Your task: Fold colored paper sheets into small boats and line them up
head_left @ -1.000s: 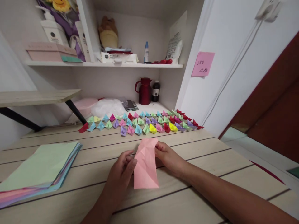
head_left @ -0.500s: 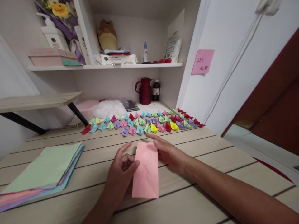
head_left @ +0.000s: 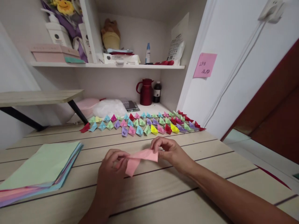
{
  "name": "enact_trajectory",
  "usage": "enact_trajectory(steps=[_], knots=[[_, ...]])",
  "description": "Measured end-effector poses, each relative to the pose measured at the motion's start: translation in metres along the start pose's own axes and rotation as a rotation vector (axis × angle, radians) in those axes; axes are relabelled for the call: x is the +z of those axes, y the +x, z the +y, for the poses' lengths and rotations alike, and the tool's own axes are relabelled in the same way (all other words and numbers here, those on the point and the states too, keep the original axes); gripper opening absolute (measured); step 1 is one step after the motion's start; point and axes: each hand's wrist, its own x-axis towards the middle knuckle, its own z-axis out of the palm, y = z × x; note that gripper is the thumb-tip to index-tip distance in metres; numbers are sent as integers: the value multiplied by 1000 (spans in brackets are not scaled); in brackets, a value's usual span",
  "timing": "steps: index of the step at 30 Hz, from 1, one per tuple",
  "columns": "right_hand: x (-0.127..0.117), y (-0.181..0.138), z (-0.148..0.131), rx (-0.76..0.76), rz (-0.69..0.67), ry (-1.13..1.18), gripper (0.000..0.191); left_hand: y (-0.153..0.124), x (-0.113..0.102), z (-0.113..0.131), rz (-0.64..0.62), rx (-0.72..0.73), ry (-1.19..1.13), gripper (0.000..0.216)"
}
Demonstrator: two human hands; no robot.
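Between my two hands a sheet of pink paper (head_left: 146,154) is held just above the tabletop, bent and twisted, with one flap hanging down near its left end. My left hand (head_left: 113,165) pinches its left end between thumb and fingers. The right end is gripped by my right hand (head_left: 170,151), thumb below and fingers curled over the edge. Beyond my hands stand rows of small folded paper boats (head_left: 140,130) in many colours. A stack of coloured paper (head_left: 44,163), pale green on top, lies to the left.
A wooden riser (head_left: 42,97) with black legs stands at the left back. Behind the boats are a clear plastic bag (head_left: 109,108), a dark red jug (head_left: 146,92) and a dark bottle (head_left: 157,92). A pink note (head_left: 205,65) is stuck on the right wall.
The pink paper was upright and flat-faced; it is now turned sideways and bent. My right hand, open beside it before, has closed on its right end. My left hand has shifted slightly left.
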Motion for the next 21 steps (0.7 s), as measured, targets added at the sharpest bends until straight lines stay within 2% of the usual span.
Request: enact_trajectory(steps=[2,3,6,8,11,12,16,18,20,21], knots=[[0,-3,-5,-156,-2,-189,18,2,-1,-5,112,9,48,12],[1,-4,-7,-217,-6,-276,20,2,-1,-9,128,-17,48,16],[2,-5,-7,-335,-51,-467,24,2,5,-21,51,-110,34,31],[2,-4,-3,-342,-130,-552,24,0,7,-25,51,-74,109,41],[-3,0,9,-279,-286,-659,25,-3,3,-20,116,73,329,53],[-5,1,13,-252,-322,-683,25,-3,0,-17,87,125,399,50],[-14,5,20,-190,-401,-724,27,-2,-10,-9,-253,371,468,47],[-16,5,18,-182,-425,-716,27,0,-10,-12,-389,395,476,49],[-16,4,15,-173,-424,-692,13,0,-9,-16,-519,367,493,49],[-16,4,13,-177,-425,-679,13,0,-8,-17,-576,346,501,49]])
